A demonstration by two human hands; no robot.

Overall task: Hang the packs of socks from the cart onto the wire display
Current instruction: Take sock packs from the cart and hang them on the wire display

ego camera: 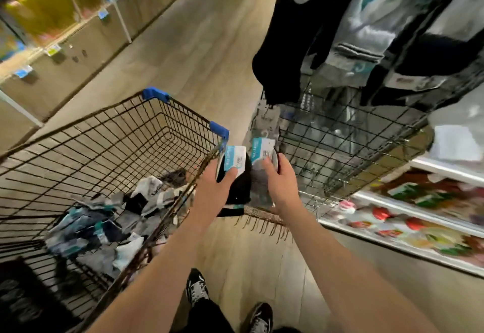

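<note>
Two packs are held: left hand fingers pinch the black pack, right hand fingers curl round the grey pack, between cart rim and wire display. One heap lies in the cart

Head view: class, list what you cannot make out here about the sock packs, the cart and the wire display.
All in the head view.
Label print on the black pack in the left hand and the grey pack in the right hand: too small, blurred.
How many packs lie in the cart: heaped, overlapping.
How the hanging socks attach to the wire display: cut off by the top edge.
</note>
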